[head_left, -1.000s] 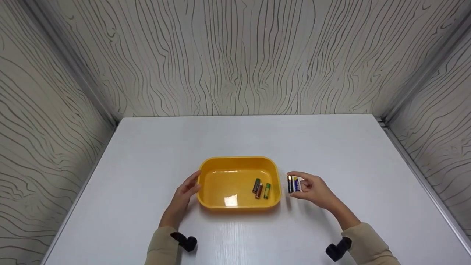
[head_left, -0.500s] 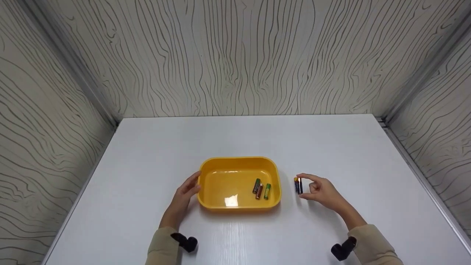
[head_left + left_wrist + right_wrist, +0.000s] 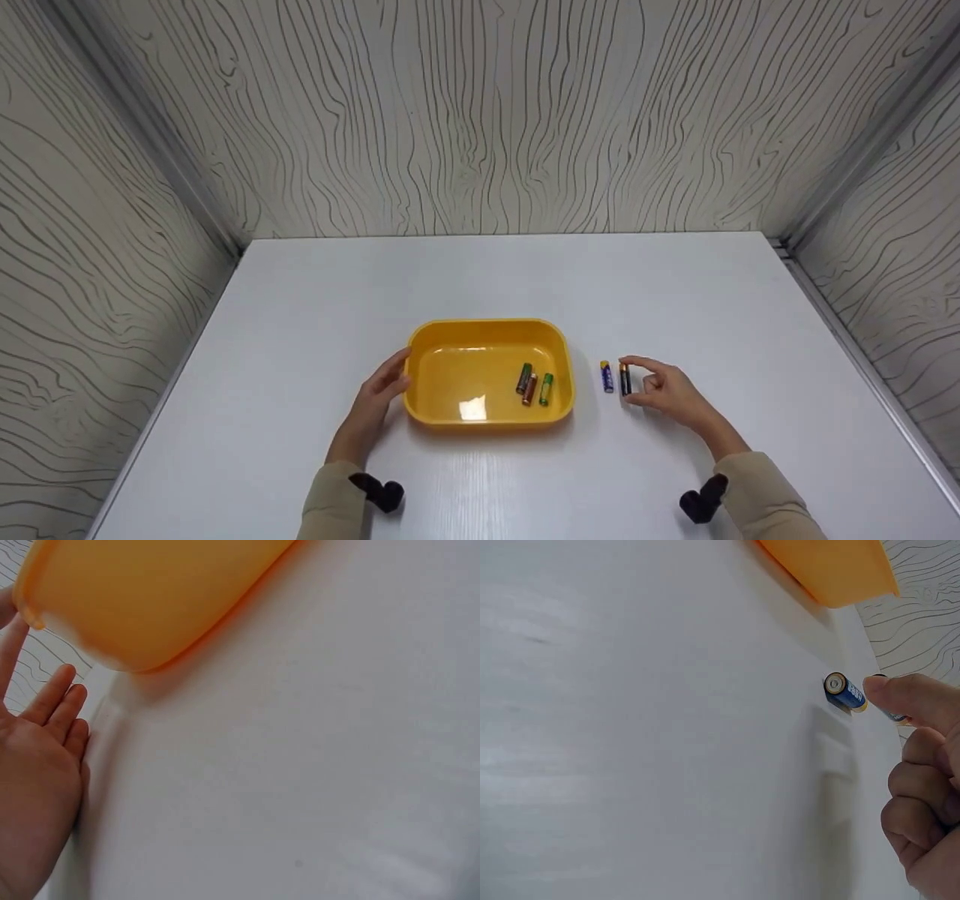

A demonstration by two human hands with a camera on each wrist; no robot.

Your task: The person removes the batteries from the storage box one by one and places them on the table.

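Note:
My left hand (image 3: 369, 405) has its fingertips and thumb tip at the left rim of a yellow plastic tray (image 3: 450, 375); the other fingers stretch out loosely in the left wrist view. Right of the tray, my right hand (image 3: 671, 394) pinches a dark battery with a gold end (image 3: 625, 381) by its two ends, between thumb and index finger. Just left of it a blue battery with a yellow end (image 3: 607, 377) lies on the table. In the right wrist view, the thumb (image 3: 900, 696) hides most of the pinched battery.
Inside the tray, at its right, lie a dark green-topped battery (image 3: 523, 379), a red-brown battery (image 3: 529, 391) and a green-yellow battery (image 3: 546, 390). The white table (image 3: 480, 277) meets wood-patterned walls (image 3: 480, 120) at the back and sides.
My right hand has moved right, away from the tray. The blue battery, earlier carried with the dark one, now lies apart on the table. The left hand and tray stay put.

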